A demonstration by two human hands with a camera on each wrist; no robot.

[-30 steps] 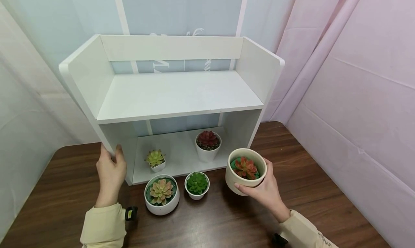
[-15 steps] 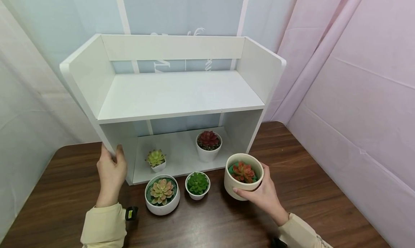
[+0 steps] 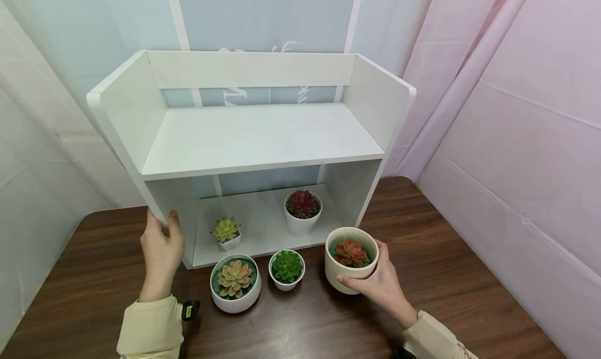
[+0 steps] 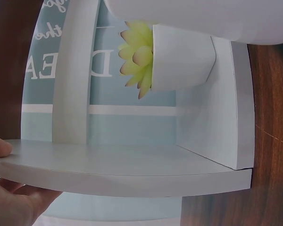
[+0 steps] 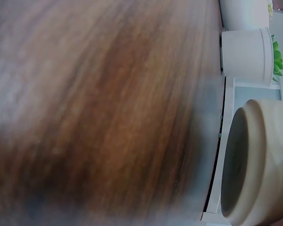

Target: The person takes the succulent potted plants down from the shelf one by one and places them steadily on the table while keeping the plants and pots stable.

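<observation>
My right hand (image 3: pixel 362 269) grips a beige pot (image 3: pixel 349 275) with a red-orange succulent (image 3: pixel 349 252), thumb on its near side, in front of the shelf's right end. In the right wrist view the beige pot (image 5: pixel 257 165) shows its base, held a little off the wooden table (image 5: pixel 108 117). My left hand (image 3: pixel 161 226) grips the front edge of the white shelf unit's (image 3: pixel 263 134) left side panel. The left wrist view shows my thumb (image 4: pixel 0 149) on the panel edge (image 4: pixel 132 172), with a yellow-green succulent (image 4: pixel 137 56) beyond.
On the table before the shelf stand a large white pot (image 3: pixel 235 296) with a pink-green succulent and a small white pot (image 3: pixel 286 282) with a green one. Inside the lower shelf sit a tiny yellow-green succulent (image 3: pixel 226 228) and a red succulent (image 3: pixel 302 202). Curtains close in on all sides.
My right hand has lowered the beige pot and brought it slightly left, toward the table. My left hand has stayed on the shelf's side panel.
</observation>
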